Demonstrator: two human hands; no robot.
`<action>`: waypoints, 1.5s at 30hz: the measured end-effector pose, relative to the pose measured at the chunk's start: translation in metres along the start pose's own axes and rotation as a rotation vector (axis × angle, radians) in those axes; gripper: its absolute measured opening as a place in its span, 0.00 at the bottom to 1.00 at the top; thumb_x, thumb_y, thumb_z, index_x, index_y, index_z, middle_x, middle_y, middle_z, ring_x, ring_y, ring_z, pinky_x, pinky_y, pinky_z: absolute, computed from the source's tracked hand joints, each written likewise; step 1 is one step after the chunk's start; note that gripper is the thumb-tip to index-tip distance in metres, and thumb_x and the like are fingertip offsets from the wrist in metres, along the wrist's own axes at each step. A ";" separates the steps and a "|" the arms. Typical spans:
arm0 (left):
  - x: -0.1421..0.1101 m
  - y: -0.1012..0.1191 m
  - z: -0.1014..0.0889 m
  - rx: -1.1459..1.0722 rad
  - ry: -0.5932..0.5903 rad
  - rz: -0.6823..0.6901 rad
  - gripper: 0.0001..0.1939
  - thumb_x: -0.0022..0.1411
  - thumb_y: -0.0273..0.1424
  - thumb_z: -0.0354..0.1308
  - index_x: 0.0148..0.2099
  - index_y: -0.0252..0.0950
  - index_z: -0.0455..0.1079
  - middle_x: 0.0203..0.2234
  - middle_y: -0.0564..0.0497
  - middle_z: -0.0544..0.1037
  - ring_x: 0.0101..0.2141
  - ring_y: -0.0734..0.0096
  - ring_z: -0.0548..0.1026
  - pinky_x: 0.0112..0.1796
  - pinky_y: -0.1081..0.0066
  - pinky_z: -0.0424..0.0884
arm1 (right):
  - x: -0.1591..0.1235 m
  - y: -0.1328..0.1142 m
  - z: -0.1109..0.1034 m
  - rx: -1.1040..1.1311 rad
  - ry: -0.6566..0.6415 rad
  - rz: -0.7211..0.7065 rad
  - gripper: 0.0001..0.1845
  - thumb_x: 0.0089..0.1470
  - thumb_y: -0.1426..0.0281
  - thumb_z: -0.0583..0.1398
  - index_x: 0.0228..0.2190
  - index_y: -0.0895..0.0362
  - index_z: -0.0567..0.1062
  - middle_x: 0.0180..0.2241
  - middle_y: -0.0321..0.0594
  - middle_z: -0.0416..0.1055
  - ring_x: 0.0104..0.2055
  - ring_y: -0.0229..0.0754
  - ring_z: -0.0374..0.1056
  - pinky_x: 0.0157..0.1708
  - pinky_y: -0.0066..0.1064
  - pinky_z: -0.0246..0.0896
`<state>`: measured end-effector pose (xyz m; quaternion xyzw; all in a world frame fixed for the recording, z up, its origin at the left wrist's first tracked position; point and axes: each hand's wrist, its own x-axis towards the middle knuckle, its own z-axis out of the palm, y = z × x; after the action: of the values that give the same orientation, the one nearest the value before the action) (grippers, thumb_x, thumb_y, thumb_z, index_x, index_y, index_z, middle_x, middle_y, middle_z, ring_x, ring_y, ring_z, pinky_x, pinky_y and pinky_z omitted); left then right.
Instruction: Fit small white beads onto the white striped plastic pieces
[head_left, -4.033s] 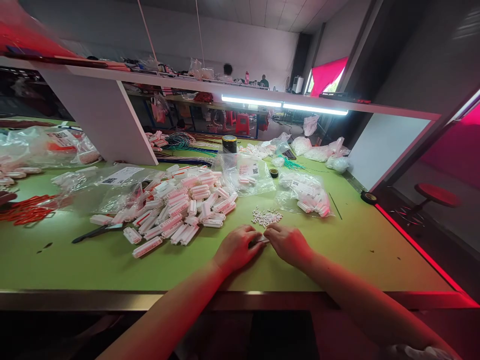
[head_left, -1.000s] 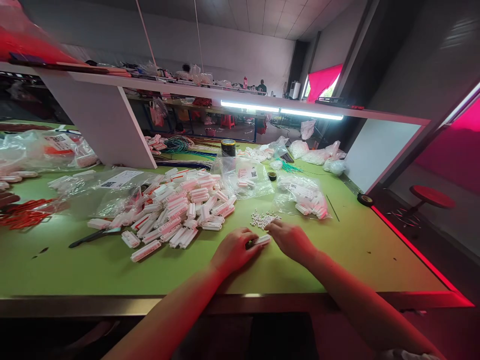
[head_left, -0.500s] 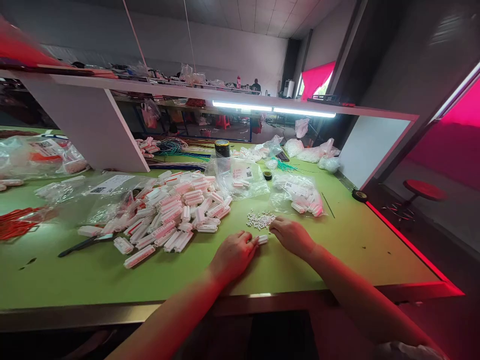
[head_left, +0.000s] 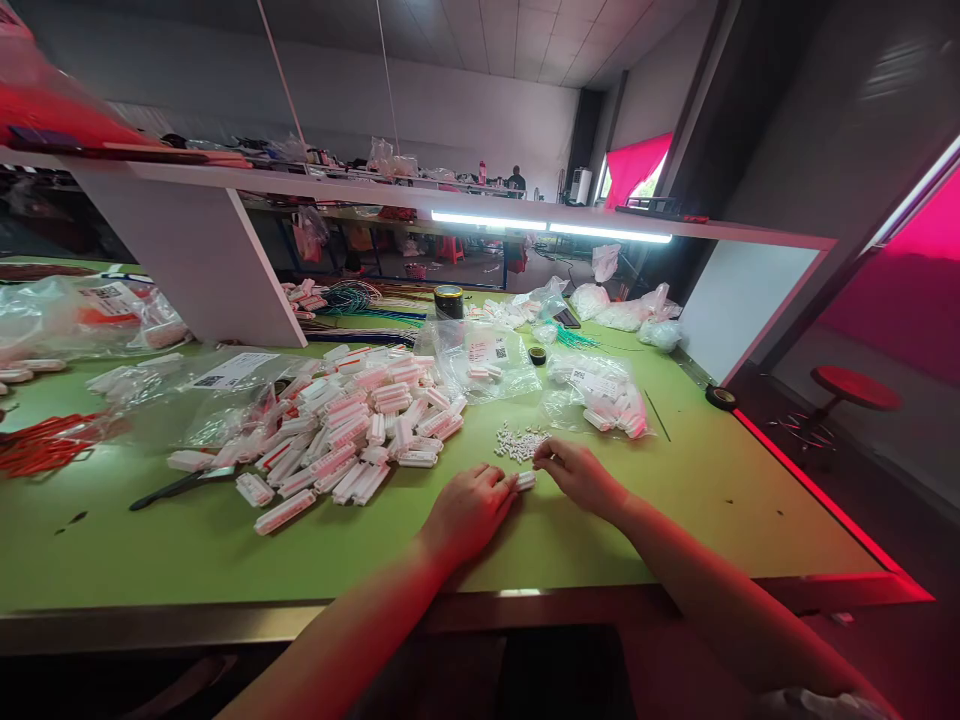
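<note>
My left hand (head_left: 471, 508) rests on the green table and grips a white plastic connector housing (head_left: 526, 481) by its left end; its right end sticks out past my fingertips. Just right of and above the housing is my right hand (head_left: 576, 476), its fingers drawn together in a pinch. What they pinch, if anything, is too small to make out. Beyond both hands lies a loose heap of tiny white pieces (head_left: 517, 441), close to the right fingertips. A large pile of white connector housings (head_left: 345, 425) spreads over the table to the left.
A dark-handled knife or cutter (head_left: 176, 488) lies left of the pile. Clear bags with white parts (head_left: 596, 392) and rolls of black tape (head_left: 448, 302) stand farther back. Orange wires (head_left: 45, 445) lie far left. A shelf (head_left: 480, 205) with a lit tube spans the table.
My right hand has shifted slightly left, from the edge of the small pieces to nearer the housing. My left hand keeps its hold. The view has tilted a little.
</note>
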<state>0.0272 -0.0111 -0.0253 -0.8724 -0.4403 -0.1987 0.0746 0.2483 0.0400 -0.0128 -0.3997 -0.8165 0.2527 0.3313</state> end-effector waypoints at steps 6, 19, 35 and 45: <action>-0.001 -0.001 0.002 -0.006 0.023 0.008 0.16 0.76 0.34 0.48 0.46 0.36 0.77 0.32 0.48 0.77 0.34 0.65 0.74 0.36 0.67 0.69 | -0.001 -0.006 0.004 -0.026 -0.054 -0.049 0.08 0.62 0.75 0.58 0.31 0.55 0.73 0.34 0.38 0.73 0.39 0.41 0.68 0.41 0.31 0.63; 0.000 0.000 -0.001 -0.016 -0.036 -0.017 0.15 0.75 0.34 0.48 0.52 0.38 0.76 0.33 0.47 0.77 0.36 0.64 0.74 0.38 0.67 0.71 | -0.001 -0.004 0.005 0.078 0.003 0.093 0.01 0.59 0.71 0.62 0.33 0.55 0.74 0.33 0.35 0.74 0.34 0.39 0.68 0.35 0.30 0.62; 0.002 0.006 -0.007 -0.021 -0.126 -0.045 0.20 0.72 0.27 0.50 0.61 0.48 0.72 0.36 0.47 0.73 0.37 0.62 0.72 0.38 0.66 0.71 | 0.002 0.020 0.001 -0.303 -0.028 0.078 0.05 0.60 0.77 0.60 0.32 0.57 0.75 0.37 0.40 0.72 0.38 0.41 0.68 0.39 0.31 0.60; 0.001 0.000 -0.001 -0.165 -0.003 -0.124 0.16 0.73 0.37 0.51 0.55 0.39 0.75 0.37 0.47 0.77 0.37 0.64 0.75 0.41 0.67 0.72 | 0.001 -0.003 -0.002 -0.049 0.048 -0.109 0.07 0.65 0.74 0.57 0.34 0.55 0.73 0.36 0.39 0.72 0.40 0.41 0.69 0.43 0.32 0.64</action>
<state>0.0271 -0.0111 -0.0239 -0.8469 -0.4757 -0.2375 -0.0106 0.2477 0.0394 -0.0094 -0.3688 -0.8348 0.2046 0.3539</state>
